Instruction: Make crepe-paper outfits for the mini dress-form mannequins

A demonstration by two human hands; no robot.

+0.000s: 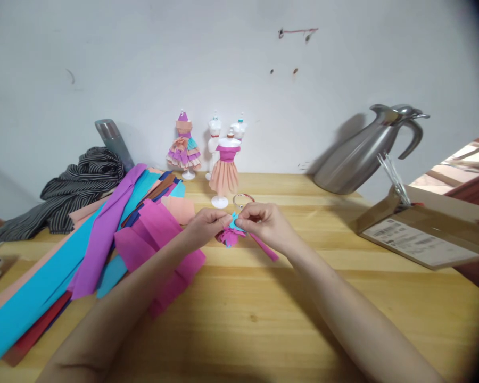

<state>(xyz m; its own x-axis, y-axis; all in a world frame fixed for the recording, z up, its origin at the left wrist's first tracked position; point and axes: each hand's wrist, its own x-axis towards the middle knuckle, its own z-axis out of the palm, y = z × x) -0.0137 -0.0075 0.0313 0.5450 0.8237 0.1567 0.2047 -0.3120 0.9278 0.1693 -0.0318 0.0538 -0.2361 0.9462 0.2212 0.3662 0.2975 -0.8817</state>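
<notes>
Both hands meet over the middle of the wooden table, pinching a small crepe paper flower (230, 238) in magenta and light blue. My left hand (207, 227) is closed on its left side, fingertips at the upper petals. On the other side my right hand (265, 223) pinches the light blue paper at the top. A narrow magenta paper strip (266, 249) slants down to the right from below my right hand. Just behind the hands lies a thin ring-shaped band (243, 199). Fingers hide part of the flower.
Colourful crepe paper strips (104, 234) cover the left side beside a striped cloth (83, 173). Small dress forms, one in a pink-and-peach dress (225, 170), stand at the back. A steel jug (359, 146) and an open cardboard box (423, 229) are on the right.
</notes>
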